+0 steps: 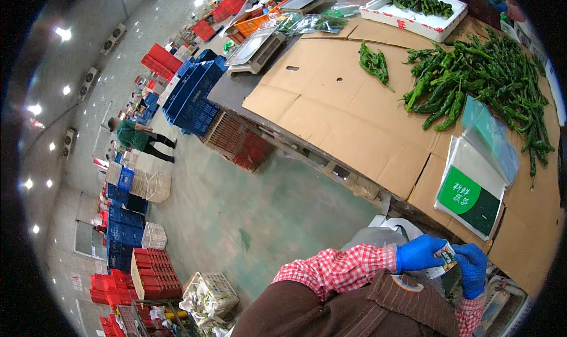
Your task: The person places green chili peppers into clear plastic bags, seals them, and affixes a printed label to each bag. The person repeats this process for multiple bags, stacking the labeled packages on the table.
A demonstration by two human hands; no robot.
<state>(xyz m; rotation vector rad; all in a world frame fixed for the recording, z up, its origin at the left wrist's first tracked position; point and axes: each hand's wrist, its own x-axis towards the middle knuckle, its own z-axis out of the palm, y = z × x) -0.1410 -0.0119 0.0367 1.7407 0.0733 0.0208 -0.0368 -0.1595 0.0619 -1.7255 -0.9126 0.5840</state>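
Both my hands wear blue gloves and are close together in front of my body, just off the table edge. My left hand grips a small printed label or stack of labels. The fingers of my right hand are closed at the other edge of the same piece. Beyond them on the cardboard-covered table lies a stack of clear plastic bags with green print. A large pile of long green peppers spreads behind the bags, partly against them. A small bunch of peppers lies apart to its left.
A white foam box with peppers stands at the table's far side, near another person's gloved hand. Digital scales sit at the table's left end, beside blue crates. A person stands on the floor beyond. Stacked red crates are at lower left.
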